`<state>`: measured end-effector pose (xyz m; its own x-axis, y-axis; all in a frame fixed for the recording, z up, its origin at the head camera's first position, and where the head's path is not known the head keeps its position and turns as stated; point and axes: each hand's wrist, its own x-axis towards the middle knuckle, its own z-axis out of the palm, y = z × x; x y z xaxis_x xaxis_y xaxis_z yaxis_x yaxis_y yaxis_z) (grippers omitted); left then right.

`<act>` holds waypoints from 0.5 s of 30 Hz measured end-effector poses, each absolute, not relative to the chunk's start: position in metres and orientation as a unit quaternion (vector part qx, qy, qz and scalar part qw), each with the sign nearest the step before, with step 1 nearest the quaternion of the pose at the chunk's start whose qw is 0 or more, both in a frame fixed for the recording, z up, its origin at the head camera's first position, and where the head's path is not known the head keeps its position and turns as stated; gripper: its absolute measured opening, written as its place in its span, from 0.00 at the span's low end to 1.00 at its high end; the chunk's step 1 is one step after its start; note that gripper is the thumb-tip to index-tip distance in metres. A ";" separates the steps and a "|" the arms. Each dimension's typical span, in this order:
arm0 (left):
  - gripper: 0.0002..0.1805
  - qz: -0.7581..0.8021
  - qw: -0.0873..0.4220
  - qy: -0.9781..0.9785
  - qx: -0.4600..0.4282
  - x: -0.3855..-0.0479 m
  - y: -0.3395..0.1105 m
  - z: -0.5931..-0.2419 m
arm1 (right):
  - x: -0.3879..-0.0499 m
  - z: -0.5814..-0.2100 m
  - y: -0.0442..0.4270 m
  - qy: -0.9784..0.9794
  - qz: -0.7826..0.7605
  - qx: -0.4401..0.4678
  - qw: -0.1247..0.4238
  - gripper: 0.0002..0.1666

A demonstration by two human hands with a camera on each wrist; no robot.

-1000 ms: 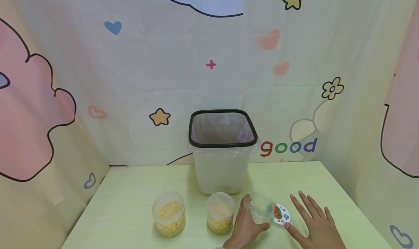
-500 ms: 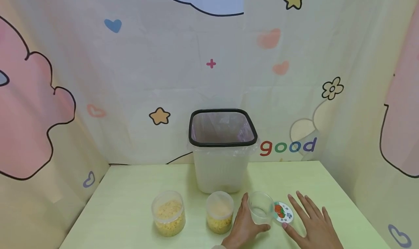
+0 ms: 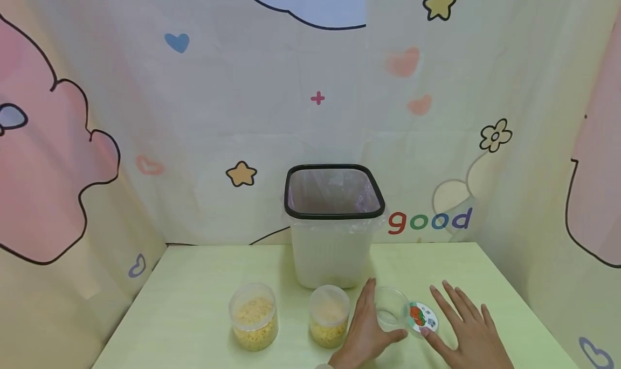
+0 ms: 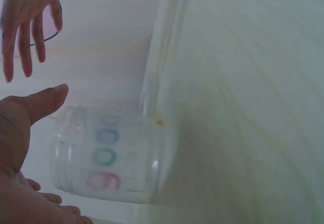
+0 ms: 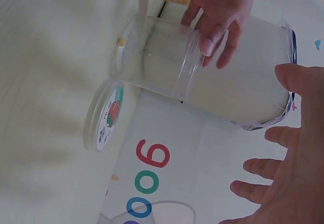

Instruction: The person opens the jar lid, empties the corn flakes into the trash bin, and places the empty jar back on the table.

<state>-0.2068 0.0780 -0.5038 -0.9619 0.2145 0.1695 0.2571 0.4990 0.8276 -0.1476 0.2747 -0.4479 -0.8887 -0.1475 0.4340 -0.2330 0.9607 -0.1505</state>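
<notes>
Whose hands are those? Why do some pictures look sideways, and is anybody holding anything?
There's no robot here: these are one person's left hand and right hand. The head picture comes from a camera worn on the person's head, looking forward and down. The other two come from wrist cameras, so things look tipped over. On the table stand a wide jar and a narrow jar, both with yellow bits, then a clear jar. A lid lies beside it, and a bin stands behind. The left hand is open beside the clear jar; I can't tell whether it touches. The right hand is spread near the lid, holding nothing.
</notes>
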 end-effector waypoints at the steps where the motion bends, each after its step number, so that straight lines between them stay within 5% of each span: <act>1: 0.65 -0.480 0.027 -0.865 -0.142 -0.206 0.078 -0.502 | -0.147 -0.448 0.275 -0.964 0.101 0.102 0.223 0.48; 15: 0.62 -0.443 0.095 -0.869 -0.198 -0.198 0.069 -0.469 | -0.147 -0.450 0.278 -0.947 0.122 0.130 0.266 0.46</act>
